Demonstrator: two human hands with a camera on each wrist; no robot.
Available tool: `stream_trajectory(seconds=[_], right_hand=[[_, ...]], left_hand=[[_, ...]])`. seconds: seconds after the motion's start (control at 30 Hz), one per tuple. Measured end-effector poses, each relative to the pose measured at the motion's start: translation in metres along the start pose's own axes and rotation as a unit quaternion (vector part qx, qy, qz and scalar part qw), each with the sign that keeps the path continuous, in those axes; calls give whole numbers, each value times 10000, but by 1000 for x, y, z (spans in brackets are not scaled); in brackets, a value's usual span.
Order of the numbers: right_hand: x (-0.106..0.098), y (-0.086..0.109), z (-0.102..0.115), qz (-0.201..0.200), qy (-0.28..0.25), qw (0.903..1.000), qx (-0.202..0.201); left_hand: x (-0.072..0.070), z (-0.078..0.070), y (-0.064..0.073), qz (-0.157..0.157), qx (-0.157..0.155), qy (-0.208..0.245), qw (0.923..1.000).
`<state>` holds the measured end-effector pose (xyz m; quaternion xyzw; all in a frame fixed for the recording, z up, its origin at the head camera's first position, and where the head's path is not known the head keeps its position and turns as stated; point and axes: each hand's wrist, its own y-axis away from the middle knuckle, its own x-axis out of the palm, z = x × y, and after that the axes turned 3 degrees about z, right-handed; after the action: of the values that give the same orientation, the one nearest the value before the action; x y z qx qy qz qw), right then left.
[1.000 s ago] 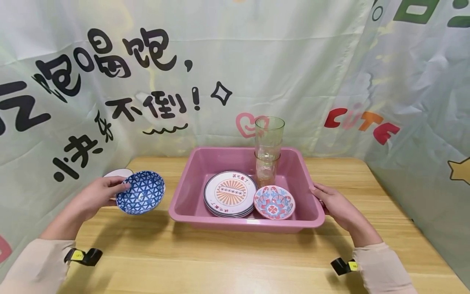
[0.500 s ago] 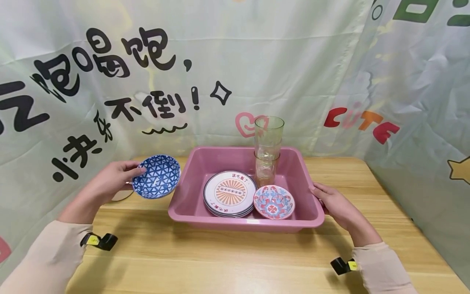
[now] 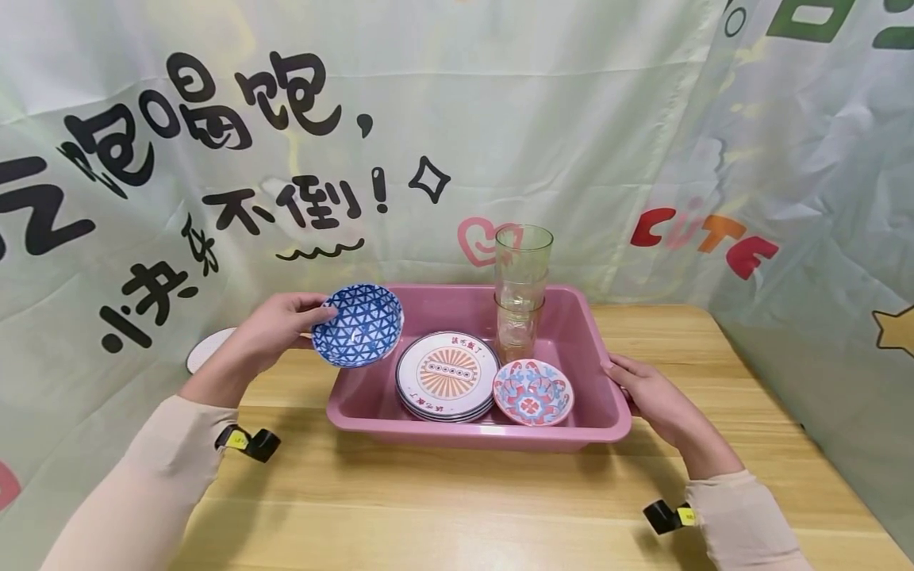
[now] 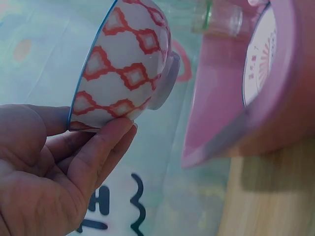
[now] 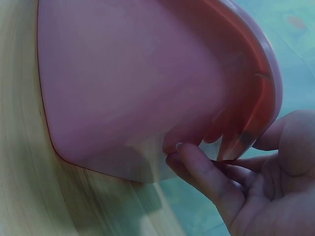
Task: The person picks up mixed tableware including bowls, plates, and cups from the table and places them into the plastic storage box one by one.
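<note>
A bowl (image 3: 359, 327), blue and white triangles inside, is held in the air by its left rim in my left hand (image 3: 282, 329). In the left wrist view, the thumb lies at the rim and the fingers under the outer wall of the bowl (image 4: 123, 69), which has red diamond shapes. The bowl hangs over the left side of a pink plastic tub (image 3: 471, 431). My right hand (image 3: 653, 396) grips the tub's right rim, fingers below the lip in the right wrist view. Inside the tub are stacked white plates (image 3: 448, 377), a red-and-blue patterned bowl (image 3: 533, 393) and stacked glasses (image 3: 520, 293).
A white round dish (image 3: 207, 349) lies on the wooden table (image 3: 457, 507) at the left, partly hidden by my left forearm. A printed cloth (image 3: 428, 119) hangs behind and along both sides of the table.
My left hand has carried the blue-and-white bowl rightward and up from the table's left side to above the tub's left edge. The right hand and the tub have stayed in place.
</note>
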<state>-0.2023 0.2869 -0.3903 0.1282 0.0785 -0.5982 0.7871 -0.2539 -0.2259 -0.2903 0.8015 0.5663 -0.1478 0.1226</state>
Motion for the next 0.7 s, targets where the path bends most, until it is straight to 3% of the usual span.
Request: stream_trajectory(seconds=[0.4,0.7], right_hand=[[-1,-2,1,-128,298,9995,5],[-4,1,5,-511,583,9965,-320]], left_hand=[[35,-17,-38,281,25,258,9993],[53,-25,-57,443,-19,337,9984]])
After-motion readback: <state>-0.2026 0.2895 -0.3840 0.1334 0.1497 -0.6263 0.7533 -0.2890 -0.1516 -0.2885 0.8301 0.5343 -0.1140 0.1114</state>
